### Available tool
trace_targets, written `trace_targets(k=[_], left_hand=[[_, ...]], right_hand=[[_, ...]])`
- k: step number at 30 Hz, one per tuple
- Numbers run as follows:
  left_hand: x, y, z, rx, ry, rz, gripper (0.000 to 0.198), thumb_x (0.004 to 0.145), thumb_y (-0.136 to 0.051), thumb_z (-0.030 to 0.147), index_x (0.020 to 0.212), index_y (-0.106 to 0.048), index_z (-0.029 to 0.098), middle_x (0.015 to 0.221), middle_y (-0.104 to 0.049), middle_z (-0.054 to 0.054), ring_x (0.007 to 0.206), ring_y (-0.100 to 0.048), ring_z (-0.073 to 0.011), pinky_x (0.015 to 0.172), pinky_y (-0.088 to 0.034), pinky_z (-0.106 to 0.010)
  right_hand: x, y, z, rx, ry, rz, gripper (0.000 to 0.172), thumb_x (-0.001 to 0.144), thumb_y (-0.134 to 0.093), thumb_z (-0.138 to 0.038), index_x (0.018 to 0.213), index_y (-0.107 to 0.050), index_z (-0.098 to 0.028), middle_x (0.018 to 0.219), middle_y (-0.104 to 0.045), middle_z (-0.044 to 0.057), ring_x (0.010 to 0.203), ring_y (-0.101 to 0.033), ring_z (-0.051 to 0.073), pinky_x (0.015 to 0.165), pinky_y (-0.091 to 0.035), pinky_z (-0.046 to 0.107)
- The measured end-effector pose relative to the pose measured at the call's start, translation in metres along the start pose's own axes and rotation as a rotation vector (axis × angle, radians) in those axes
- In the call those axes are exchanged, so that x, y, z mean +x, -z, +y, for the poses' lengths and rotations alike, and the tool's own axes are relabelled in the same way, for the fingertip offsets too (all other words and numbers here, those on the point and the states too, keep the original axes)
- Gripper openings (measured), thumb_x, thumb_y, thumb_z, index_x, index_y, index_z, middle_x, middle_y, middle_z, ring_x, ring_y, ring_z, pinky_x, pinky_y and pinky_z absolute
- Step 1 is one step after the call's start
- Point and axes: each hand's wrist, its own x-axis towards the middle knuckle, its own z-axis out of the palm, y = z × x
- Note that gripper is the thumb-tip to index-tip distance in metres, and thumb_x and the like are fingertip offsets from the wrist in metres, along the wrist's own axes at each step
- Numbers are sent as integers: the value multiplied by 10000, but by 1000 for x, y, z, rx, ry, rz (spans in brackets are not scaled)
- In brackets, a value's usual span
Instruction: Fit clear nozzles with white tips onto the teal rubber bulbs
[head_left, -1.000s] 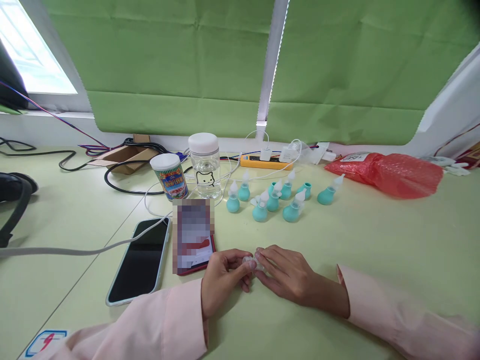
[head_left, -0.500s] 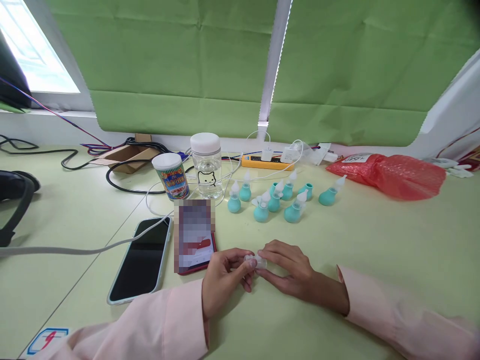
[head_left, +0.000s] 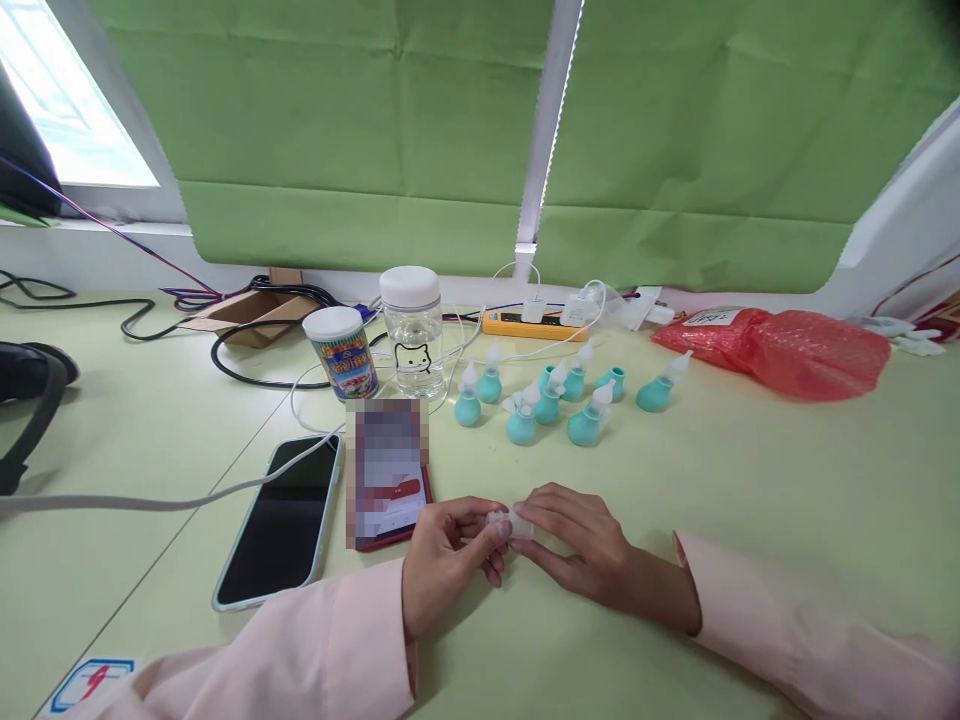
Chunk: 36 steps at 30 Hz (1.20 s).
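Note:
My left hand (head_left: 456,560) pinches the left end of a small translucent plastic piece (head_left: 520,527) between thumb and fingers. On the right end of the same piece, the thumb and fingers of my right hand (head_left: 581,540) are closed. Both hands are low over the table, fingertips nearly meeting, and they partly hide the piece. Beyond them stand several teal bulbs, most with clear pointed tips, such as the front one (head_left: 584,428) and one lying tilted at the right (head_left: 655,394). A teal bulb without a tip (head_left: 615,381) is at the back.
Left of my hands lie a red-edged phone (head_left: 390,480) and a black-screened phone (head_left: 281,520), with a grey cable (head_left: 150,502) across. Behind are a patterned canister (head_left: 343,355), a clear bottle (head_left: 414,345), an orange power strip (head_left: 502,323), a cardboard box (head_left: 262,315) and a red bag (head_left: 810,352).
Both hands keep hold of the translucent piece, and my right hand has shifted very slightly. The bulbs have not moved.

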Motion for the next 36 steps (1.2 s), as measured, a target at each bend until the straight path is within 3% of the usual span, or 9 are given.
trace_targets(k=[5, 11, 13, 15, 18, 21, 28, 32, 36], left_hand=[[0, -1, 1, -11, 22, 14, 301, 628, -678, 337, 738, -612, 64, 489, -560, -24, 427, -508, -115, 409, -455, -249], [2, 2, 1, -117, 113, 27, 241, 670, -633, 306, 793, -567, 109, 525, -558, -8, 437, -525, -118, 409, -443, -233], [2, 3, 0, -131, 81, 15, 246, 713, -587, 303, 889, -558, 133, 541, -549, 1, 450, -517, -113, 408, -431, -219], [1, 3, -1, -128, 53, 4, 266, 734, -562, 309, 940, -560, 142, 550, -535, 3, 459, -504, -106, 412, -424, -211], [1, 3, -2, -133, 54, 13, 262, 714, -580, 320, 883, -603, 121, 545, -511, -2, 473, -489, -106, 421, -422, -214], [2, 2, -1, -151, 79, 35, 268, 680, -612, 317, 845, -635, 107, 570, -512, -13, 504, -489, -111, 448, -435, -227], [3, 2, -1, -60, 52, 26, 240, 663, -636, 318, 791, -637, 115, 540, -480, 7, 522, -455, -110, 468, -459, -239], [1, 3, 0, -21, 18, -44, 134, 668, -628, 247, 727, -617, 127, 570, -510, 0, 545, -473, -109, 512, -463, -232], [-1, 2, 4, -21, 34, -40, 91, 686, -598, 225, 702, -589, 137, 557, -531, -2, 521, -499, -109, 506, -447, -222]], right_hand=[[3, 7, 0, 89, -45, -56, 295, 737, -595, -148, 1017, -501, -159, 792, -628, 43, 744, -559, 153, 612, -477, 268], [23, 16, 13, 237, -262, -179, 319, 869, -376, -281, 1159, -438, -164, 791, -610, 36, 608, -555, 95, 611, -476, 244], [33, 13, 23, 140, -278, -115, 269, 865, -375, -247, 1085, -502, -158, 664, -584, 12, 514, -513, 87, 520, -451, 219], [43, 14, 33, -22, -199, -13, 189, 831, -430, -215, 954, -565, -167, 561, -543, -10, 460, -475, 87, 458, -409, 210], [62, 28, 40, -248, -42, 133, 114, 778, -505, -185, 866, -576, -194, 593, -567, -5, 479, -488, 91, 460, -393, 214], [81, 53, 42, -392, -13, 181, 94, 763, -531, -223, 839, -582, -202, 685, -600, 21, 574, -542, 119, 517, -424, 236], [103, 87, 61, -478, -197, 27, 146, 753, -510, -289, 782, -612, -188, 758, -637, 34, 664, -590, 164, 604, -463, 293], [99, 107, 94, -434, -357, -29, 176, 748, -483, -264, 804, -628, -180, 806, -648, 39, 660, -597, 157, 595, -475, 289], [86, 127, 134, -475, -578, -223, 241, 716, -494, -268, 891, -626, -169, 834, -646, 60, 710, -599, 191, 617, -477, 322]])
